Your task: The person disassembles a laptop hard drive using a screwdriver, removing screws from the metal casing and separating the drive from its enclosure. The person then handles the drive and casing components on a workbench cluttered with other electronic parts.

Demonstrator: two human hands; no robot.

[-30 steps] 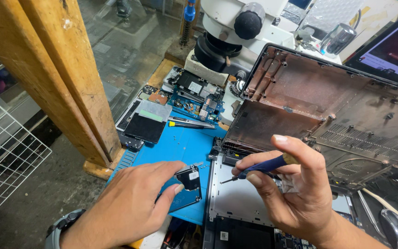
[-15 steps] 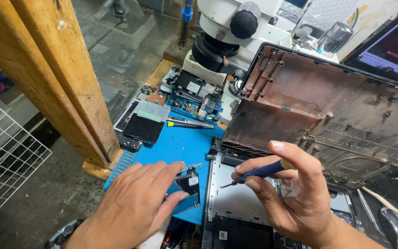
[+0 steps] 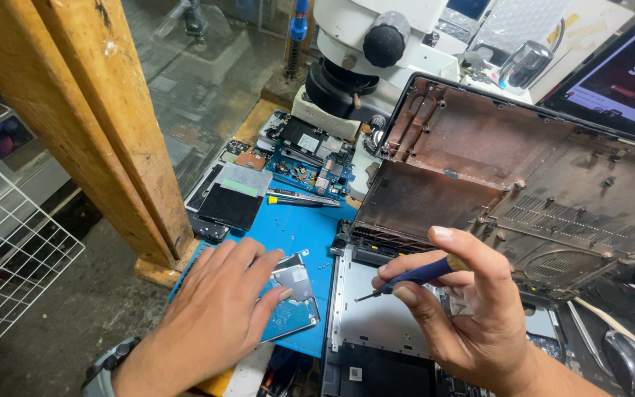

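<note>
Screwdriver [image 3: 414, 276], blue handle: pinched between thumb and fingers [image 3: 413, 294] of right hand [image 3: 472, 316]. Long axis near horizontal, tip pointing left and slightly down, over silver laptop chassis [image 3: 376, 323]. Left hand [image 3: 218, 316] flat, fingers spread on hard drive [image 3: 295, 298], lying on blue mat [image 3: 295, 228], left of tip.

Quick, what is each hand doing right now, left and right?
Left hand: open, fingers spread flat on the hard drive lying on the blue mat.
Right hand: closed on a blue-handled screwdriver, tip over the opened laptop.
</note>
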